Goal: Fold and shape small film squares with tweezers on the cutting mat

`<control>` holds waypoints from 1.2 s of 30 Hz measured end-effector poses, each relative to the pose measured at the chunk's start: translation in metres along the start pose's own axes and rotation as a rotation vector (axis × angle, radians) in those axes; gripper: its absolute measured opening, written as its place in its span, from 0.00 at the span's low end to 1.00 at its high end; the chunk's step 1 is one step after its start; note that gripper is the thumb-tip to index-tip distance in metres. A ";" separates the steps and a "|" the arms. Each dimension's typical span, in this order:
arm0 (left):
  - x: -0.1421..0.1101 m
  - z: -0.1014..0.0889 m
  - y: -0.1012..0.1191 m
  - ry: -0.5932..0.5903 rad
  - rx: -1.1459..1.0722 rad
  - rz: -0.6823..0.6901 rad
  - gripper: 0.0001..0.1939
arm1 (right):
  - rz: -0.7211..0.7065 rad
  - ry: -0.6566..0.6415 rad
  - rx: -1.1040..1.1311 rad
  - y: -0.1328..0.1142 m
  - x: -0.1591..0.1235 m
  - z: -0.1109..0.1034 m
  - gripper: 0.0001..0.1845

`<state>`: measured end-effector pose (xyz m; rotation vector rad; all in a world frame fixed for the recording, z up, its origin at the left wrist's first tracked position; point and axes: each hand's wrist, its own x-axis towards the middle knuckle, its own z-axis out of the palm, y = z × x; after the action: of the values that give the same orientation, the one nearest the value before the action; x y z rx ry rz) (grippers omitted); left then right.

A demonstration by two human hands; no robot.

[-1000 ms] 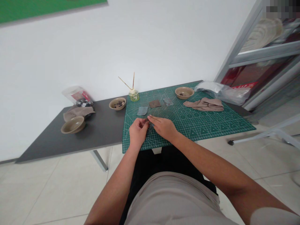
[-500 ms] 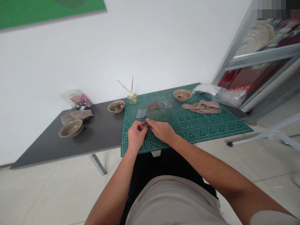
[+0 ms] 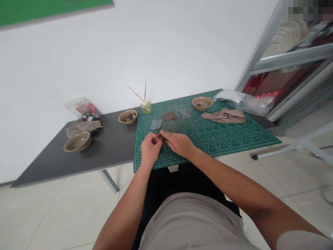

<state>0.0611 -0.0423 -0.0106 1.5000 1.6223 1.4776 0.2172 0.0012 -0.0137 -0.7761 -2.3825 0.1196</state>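
Just above the near part of the green cutting mat [image 3: 215,137], my left hand [image 3: 150,147] and my right hand [image 3: 179,143] meet at the fingertips. My left fingers pinch a small dark piece [image 3: 160,136], mostly hidden, its kind unclear. The right fingers are pressed together against it, and whatever else they hold is hidden. Beyond the hands lie three small thin squares: a grey-blue one [image 3: 156,124], a brown one [image 3: 169,116] and a greyish one [image 3: 184,113]; they look like sandpaper.
A bowl of small dark and tan pieces [image 3: 128,117] stands left of a reed diffuser [image 3: 146,107]. Another bowl [image 3: 202,103], a brown cloth [image 3: 225,116] and a plastic bag [image 3: 244,101] lie right. Far left are a bowl [image 3: 77,142], a cloth [image 3: 82,127] and a clear container [image 3: 80,107].
The right fingertips have shifted slightly over the small dark piece. Both hands stay together in the same spot; the view has tilted a little.
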 end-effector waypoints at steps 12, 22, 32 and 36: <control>0.002 0.003 -0.003 0.034 -0.297 0.046 0.10 | 0.181 0.154 0.021 0.005 -0.001 0.001 0.21; 0.001 0.004 -0.002 -0.052 -0.354 -0.106 0.10 | 0.039 0.166 0.053 0.006 -0.002 0.001 0.20; 0.000 0.000 0.001 0.043 -0.008 -0.009 0.07 | -0.166 0.155 -0.004 0.006 -0.002 0.003 0.21; -0.001 0.002 -0.001 0.038 -0.014 -0.038 0.07 | -0.119 0.134 -0.027 0.005 -0.002 0.006 0.22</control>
<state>0.0630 -0.0426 -0.0126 1.4340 1.6496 1.5026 0.2177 0.0051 -0.0205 -0.6322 -2.3007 -0.0137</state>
